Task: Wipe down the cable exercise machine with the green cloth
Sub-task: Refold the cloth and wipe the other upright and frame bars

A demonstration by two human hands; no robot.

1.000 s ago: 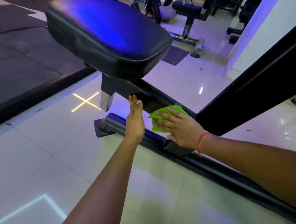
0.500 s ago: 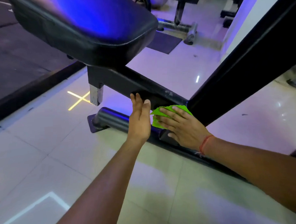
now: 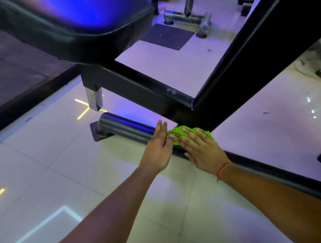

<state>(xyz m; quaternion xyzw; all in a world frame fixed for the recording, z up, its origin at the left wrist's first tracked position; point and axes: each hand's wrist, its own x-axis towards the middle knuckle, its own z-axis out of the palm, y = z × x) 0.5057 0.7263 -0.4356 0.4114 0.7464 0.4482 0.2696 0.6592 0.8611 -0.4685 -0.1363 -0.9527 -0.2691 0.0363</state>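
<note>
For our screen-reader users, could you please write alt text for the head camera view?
A person's right hand presses a green cloth flat against the machine's black floor bar, with the open left hand beside it. Above sits a black padded seat on a black frame, over pale floor tiles.

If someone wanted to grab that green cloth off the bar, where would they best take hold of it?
Probably at the bunched far edge of the green cloth, which pokes out beyond the fingertips of the right hand pressing it flat on the round floor bar. Come from above and pinch those raised folds; the rest lies pinned under the hand, and the left hand crowds the near-left side.
</note>
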